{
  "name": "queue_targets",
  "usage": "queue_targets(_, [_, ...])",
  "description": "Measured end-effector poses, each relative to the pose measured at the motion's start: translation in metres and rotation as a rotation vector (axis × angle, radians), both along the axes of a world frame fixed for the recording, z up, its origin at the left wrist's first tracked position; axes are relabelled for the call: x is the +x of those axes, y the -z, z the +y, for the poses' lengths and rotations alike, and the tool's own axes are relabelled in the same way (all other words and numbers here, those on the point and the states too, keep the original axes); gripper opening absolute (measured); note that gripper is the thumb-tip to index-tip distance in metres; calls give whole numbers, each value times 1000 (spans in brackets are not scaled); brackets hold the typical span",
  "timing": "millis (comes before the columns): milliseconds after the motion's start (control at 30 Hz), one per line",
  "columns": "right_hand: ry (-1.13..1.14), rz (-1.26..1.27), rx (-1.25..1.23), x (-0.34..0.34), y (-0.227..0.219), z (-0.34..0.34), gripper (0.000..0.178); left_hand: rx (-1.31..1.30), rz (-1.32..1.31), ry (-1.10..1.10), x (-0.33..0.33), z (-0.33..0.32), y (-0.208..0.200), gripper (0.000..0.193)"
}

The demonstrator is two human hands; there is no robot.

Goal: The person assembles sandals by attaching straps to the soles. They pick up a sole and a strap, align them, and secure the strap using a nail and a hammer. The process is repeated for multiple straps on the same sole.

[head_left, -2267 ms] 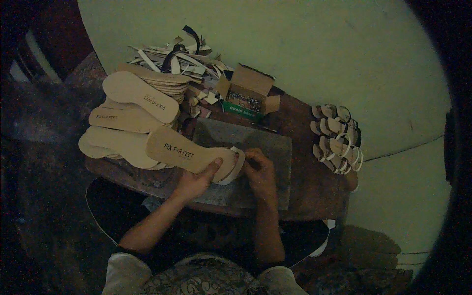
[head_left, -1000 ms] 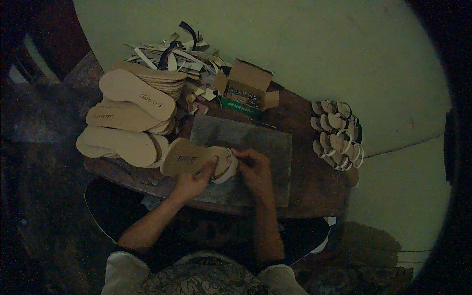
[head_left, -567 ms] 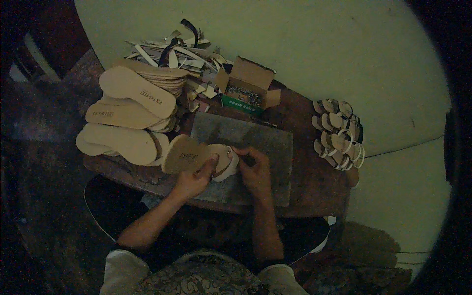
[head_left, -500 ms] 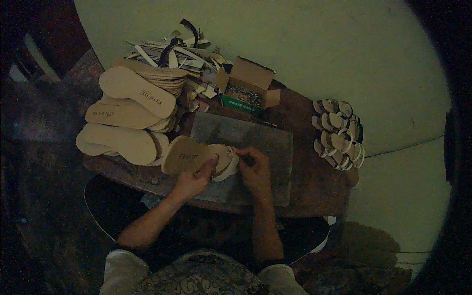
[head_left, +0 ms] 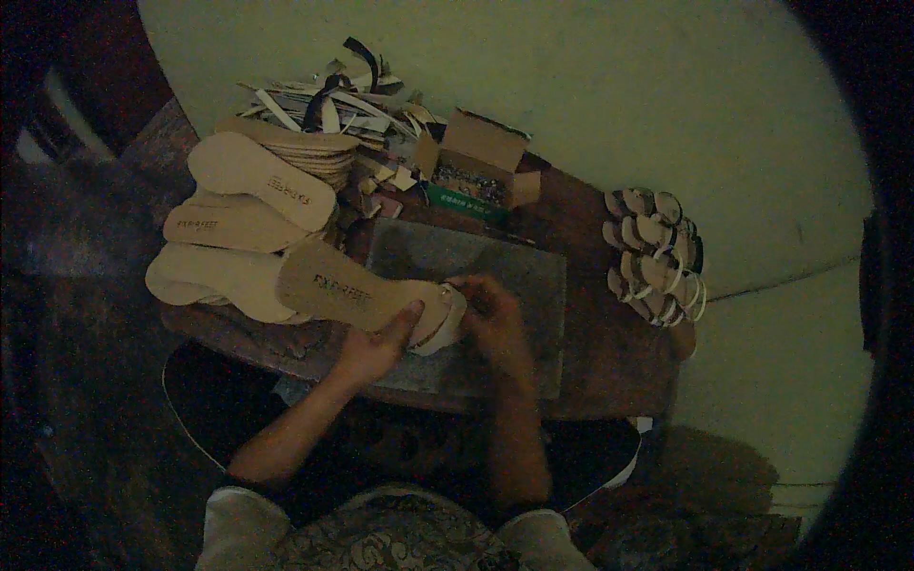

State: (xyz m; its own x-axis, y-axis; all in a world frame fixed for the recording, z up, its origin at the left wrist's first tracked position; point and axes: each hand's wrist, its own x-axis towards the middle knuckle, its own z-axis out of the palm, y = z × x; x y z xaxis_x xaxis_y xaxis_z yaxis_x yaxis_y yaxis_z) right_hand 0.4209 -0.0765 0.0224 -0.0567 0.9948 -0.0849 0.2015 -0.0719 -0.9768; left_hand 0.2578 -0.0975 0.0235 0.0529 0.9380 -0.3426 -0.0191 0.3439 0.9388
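Observation:
My left hand (head_left: 377, 348) grips a beige insole (head_left: 347, 287) near its narrow heel end, thumb on top. Printed side up, the insole reaches leftward over the front pile. A white piece (head_left: 446, 331) curves around its heel end. At that end, the fingers of my right hand (head_left: 495, 319) are pinched on the white piece's edge, close to a small shiny spot; motion blurs this hand and partly hides its fingertips. Both hands are above a grey flat slab (head_left: 533, 319) on the brown table.
Stacked beige insoles (head_left: 224, 266) stand at the left, with cut strips and scraps (head_left: 333, 105) heaped behind. An open cardboard box (head_left: 476, 176) of small metal pieces sits beyond the slab. Strapped sandal-like pieces (head_left: 657, 252) are piled at the right, beside a pale wall (head_left: 743, 162).
The held insole has turned flatter to view, its wide end swinging left and up over the pile. My right hand has shifted slightly at the heel end; my left grip is much the same.

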Motion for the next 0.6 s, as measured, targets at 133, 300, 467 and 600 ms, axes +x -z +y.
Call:
queue_targets(133, [-28,18,-51,0,-15,2,17,105,-84,-2,-4,5,8,27])
queue_targets(300, [-50,24,-62,3,-7,3,18,73,-107,21,-5,5,4,28])
queue_targets(467, [-59,46,-41,4,-4,2,19,105,-106,35,-5,4,5,28])
queue_targets(600, [-65,37,-61,6,-3,2,19,38,-165,36,-4,5,4,26])
